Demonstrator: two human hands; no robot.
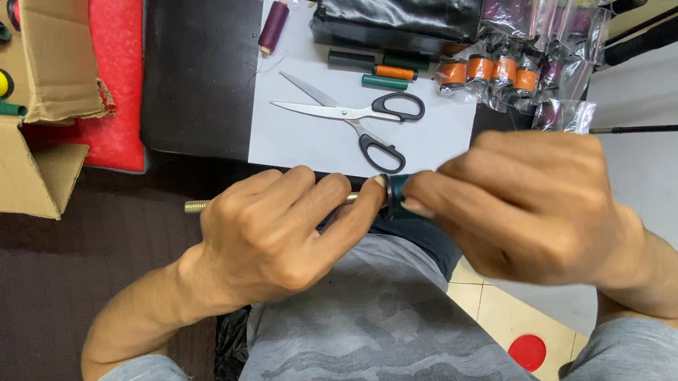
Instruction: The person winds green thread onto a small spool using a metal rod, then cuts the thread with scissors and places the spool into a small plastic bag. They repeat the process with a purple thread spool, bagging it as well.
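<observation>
We held a thin metal rod (198,206) in our left hand (276,236), grip closed around it, while our right hand (519,204) pinched a dark green spool (400,188) at the rod's end, above our lap, near the scissors (360,116) on the bench (199,79).

Both hands meet at chest: left grip (276,236) & right grip (519,204) closed, knuckles up.
</observation>
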